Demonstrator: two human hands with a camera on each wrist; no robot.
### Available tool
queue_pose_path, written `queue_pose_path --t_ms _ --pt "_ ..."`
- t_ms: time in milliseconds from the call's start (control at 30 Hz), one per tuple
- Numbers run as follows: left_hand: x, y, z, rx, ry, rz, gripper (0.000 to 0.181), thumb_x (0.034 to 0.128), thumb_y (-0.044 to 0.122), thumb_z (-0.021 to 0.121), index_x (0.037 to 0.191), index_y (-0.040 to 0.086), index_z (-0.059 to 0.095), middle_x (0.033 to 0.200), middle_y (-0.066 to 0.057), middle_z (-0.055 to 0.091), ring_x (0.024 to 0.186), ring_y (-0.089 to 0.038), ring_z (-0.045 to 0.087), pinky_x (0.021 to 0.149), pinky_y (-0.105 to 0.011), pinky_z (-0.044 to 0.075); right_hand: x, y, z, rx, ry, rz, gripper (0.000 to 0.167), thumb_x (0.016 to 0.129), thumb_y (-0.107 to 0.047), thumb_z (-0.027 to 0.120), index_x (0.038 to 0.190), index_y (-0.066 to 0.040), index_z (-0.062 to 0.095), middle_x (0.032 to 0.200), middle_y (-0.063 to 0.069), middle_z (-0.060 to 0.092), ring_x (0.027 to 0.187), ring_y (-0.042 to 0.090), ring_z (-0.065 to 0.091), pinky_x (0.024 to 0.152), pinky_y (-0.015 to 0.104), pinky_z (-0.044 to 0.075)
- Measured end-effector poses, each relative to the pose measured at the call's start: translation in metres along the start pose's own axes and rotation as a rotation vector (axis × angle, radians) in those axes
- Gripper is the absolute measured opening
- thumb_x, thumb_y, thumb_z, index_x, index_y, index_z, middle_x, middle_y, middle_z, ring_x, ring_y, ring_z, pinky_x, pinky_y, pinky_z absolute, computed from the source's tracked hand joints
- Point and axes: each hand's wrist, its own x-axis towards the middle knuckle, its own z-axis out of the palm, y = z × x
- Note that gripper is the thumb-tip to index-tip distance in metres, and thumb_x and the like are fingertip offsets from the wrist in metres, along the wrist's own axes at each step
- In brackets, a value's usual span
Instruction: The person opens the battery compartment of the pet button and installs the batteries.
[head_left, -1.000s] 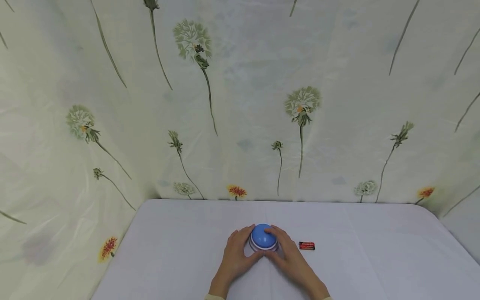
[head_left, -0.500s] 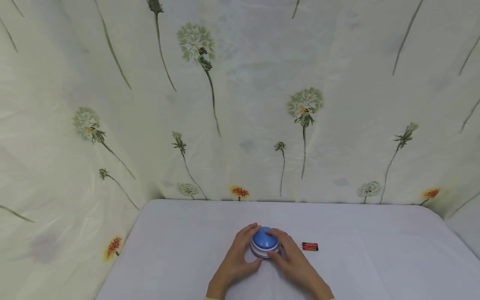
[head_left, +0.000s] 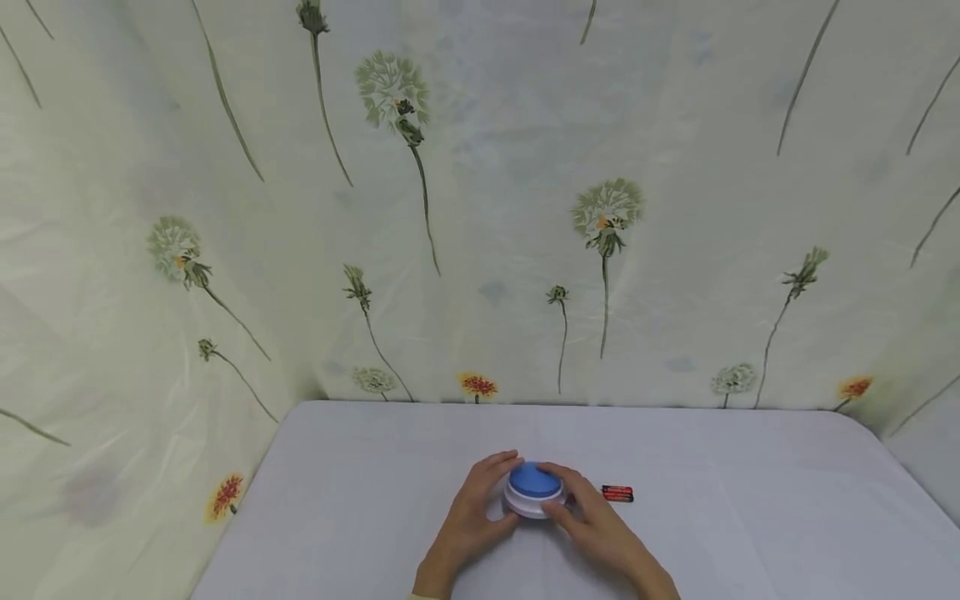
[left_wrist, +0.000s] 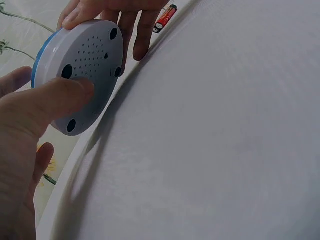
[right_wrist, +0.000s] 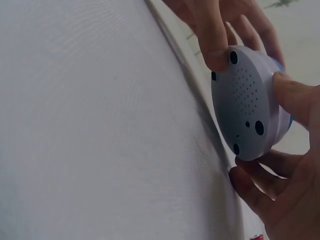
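A buzzer button [head_left: 534, 482] with a blue dome and a round white base is held by both hands near the middle of the table. It is tilted, its near side raised. My left hand [head_left: 471, 510] presses its thumb against the underside [left_wrist: 97, 95], where speaker holes and dark round feet show. My right hand [head_left: 600, 523] grips the other side, thumb on the base's rim and fingers round the far side. To the right of the right hand lie red and black batteries [head_left: 617, 493], side by side on the cloth.
White cloth [head_left: 360, 483] covers the table. Behind it and at the left hangs a pale curtain [head_left: 480, 208] printed with dandelions, close to the table's far edge.
The button has tipped, showing its white side towards me. The thumbs, close together before, have parted; the right one has shifted onto the base. The batteries still lie there.
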Motion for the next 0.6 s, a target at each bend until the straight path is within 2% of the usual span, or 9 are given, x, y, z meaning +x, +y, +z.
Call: queue_pose_path --t_ms 167,400,600 --pt "-0.0018 0.0009 0.0009 -0.017 0.001 -0.022 0.076 0.0676 0.006 0.080 0.133 0.029 0.051 0.138 0.009 0.048 0.129 -0.013 0.045 0.104 -0.034 0.043 -0.0011 -0.0036 0.0008 0.024 -0.030 0.020 0.050 0.091 -0.045 0.056 0.138 -0.040 0.039 0.138 -0.010 0.047 0.111 0.007 0.050 0.092 0.026 0.046" --pt "-0.0006 0.0020 0.0015 -0.038 0.046 0.062 0.068 0.0682 0.001 0.079 0.130 0.021 0.056 0.135 0.005 0.053 0.125 -0.015 0.050 0.103 -0.030 0.044 -0.0014 -0.0062 0.0005 0.026 -0.017 0.024 0.047 0.093 -0.044 0.055 0.137 -0.042 0.040 0.138 -0.012 0.047 0.108 0.006 0.051 0.090 0.025 0.047" --pt "0.0005 0.0045 0.0002 -0.050 0.054 0.039 0.066 0.0698 -0.001 0.079 0.128 0.023 0.058 0.133 0.009 0.055 0.123 -0.014 0.052 0.101 -0.030 0.046 -0.0005 -0.0059 0.0014 0.019 -0.002 0.024 0.047 0.093 -0.043 0.055 0.137 -0.043 0.040 0.136 -0.014 0.048 0.100 0.006 0.053 0.086 0.024 0.048"
